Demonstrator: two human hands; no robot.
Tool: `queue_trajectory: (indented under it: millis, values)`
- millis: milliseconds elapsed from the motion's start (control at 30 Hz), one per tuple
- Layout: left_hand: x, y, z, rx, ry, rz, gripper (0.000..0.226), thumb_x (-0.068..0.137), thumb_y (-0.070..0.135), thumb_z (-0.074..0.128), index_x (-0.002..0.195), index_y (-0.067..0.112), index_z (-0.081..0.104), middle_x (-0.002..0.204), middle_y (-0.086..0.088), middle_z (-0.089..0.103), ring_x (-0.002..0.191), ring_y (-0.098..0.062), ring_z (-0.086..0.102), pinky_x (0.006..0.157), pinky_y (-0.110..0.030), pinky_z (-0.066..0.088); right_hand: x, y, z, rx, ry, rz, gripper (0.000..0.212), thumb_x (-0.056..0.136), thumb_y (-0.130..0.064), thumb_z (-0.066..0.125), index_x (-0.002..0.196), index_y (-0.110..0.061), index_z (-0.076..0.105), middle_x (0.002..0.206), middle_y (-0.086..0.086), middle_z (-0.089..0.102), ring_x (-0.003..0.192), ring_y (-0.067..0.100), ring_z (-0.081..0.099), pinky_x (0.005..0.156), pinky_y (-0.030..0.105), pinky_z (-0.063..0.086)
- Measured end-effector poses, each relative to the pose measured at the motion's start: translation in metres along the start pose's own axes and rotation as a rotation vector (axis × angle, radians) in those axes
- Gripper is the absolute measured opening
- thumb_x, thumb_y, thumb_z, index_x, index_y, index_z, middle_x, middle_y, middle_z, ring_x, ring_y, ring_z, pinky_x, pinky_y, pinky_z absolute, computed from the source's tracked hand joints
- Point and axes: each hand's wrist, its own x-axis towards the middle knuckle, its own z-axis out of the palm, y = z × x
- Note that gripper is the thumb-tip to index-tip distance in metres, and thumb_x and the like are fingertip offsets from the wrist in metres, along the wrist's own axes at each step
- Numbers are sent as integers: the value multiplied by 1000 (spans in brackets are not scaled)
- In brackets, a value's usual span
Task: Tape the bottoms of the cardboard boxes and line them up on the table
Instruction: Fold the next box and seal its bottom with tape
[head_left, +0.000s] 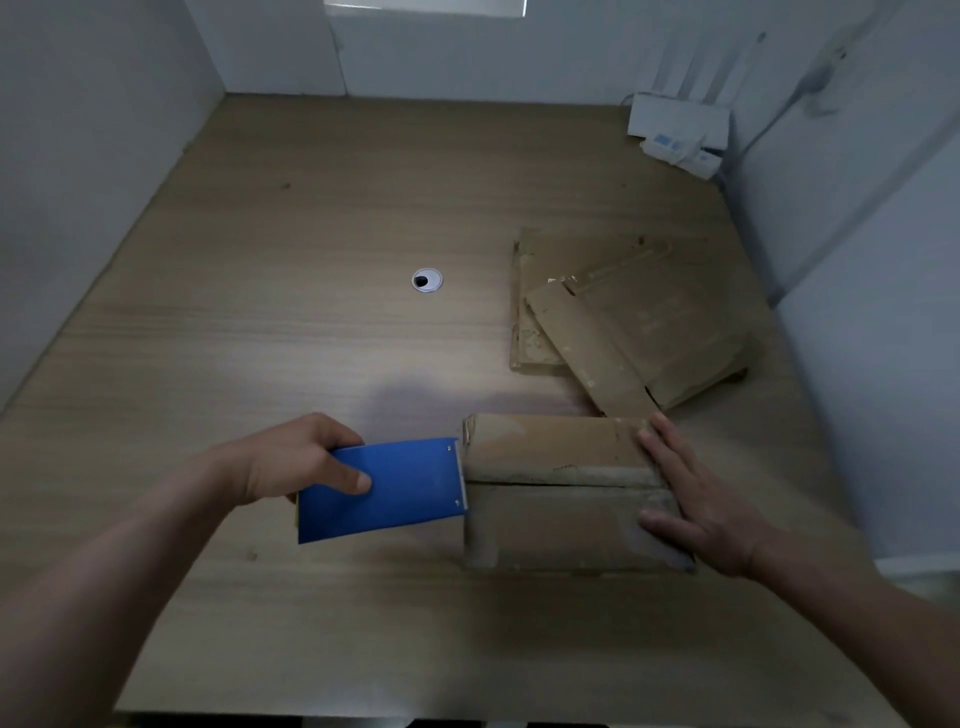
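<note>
1. My left hand (291, 457) is gripping the blue tape dispenser (384, 488), thumb curled over its top. Its metal edge is touching the cardboard box (556, 493) at the left end.
2. My right hand (696, 499) is pressing flat on the box's right end, fingers straight.
3. The box is sitting near the front of the table (260, 312), flap seam up.
4. Flattened boxes (634, 312) are lying just behind it, right of the cable grommet (427, 280).

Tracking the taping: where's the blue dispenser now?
Head view, lower centre-left: the left hand grips the blue dispenser, its front edge at the left end of the cardboard box.
</note>
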Motion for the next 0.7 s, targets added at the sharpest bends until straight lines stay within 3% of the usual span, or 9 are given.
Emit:
queue_trajectory:
  millis: [167, 267, 400, 533, 700]
  values:
    - [-5, -17, -20, 22, -6, -24, 33, 66, 36, 71, 92, 15, 75, 87, -9, 74, 87, -36, 70, 70, -40, 52, 0, -3, -3, -20, -1, 4, 102, 73, -94, 32, 151, -41, -7, 157, -28, -29, 142, -17, -15, 117, 23, 12]
    - [-1, -16, -19, 51, 18, -37, 32, 67, 36, 71, 90, 15, 75, 86, -9, 74, 84, -36, 69, 69, -39, 51, 1, -4, -1, -17, -9, 16, 104, 73, -93, 33, 153, -38, -4, 158, -26, -27, 145, -10, -11, 118, 25, 12]
    - [13, -2, -5, 156, 40, -64, 8, 84, 27, 73, 85, 19, 73, 83, -3, 72, 75, -21, 65, 65, -31, 46, 1, -3, 0, -14, 1, 22, 103, 74, -92, 35, 153, -39, -3, 159, -26, -25, 147, -6, -7, 117, 27, 13]
    - [22, 16, 7, 287, 90, -77, 17, 82, 31, 75, 83, 14, 72, 79, -3, 67, 72, -18, 60, 62, -29, 40, 1, 0, 2, -11, 23, 5, 101, 76, -90, 37, 154, -39, -2, 161, -23, -22, 146, -10, -9, 118, 31, 16]
    - [28, 45, 26, 515, 176, -100, 29, 81, 37, 74, 76, 11, 63, 72, -2, 60, 68, -18, 57, 58, -29, 40, 0, -2, 3, -10, 28, 20, 103, 73, -93, 34, 153, -41, -3, 159, -27, -25, 147, -2, -1, 116, 29, 17]
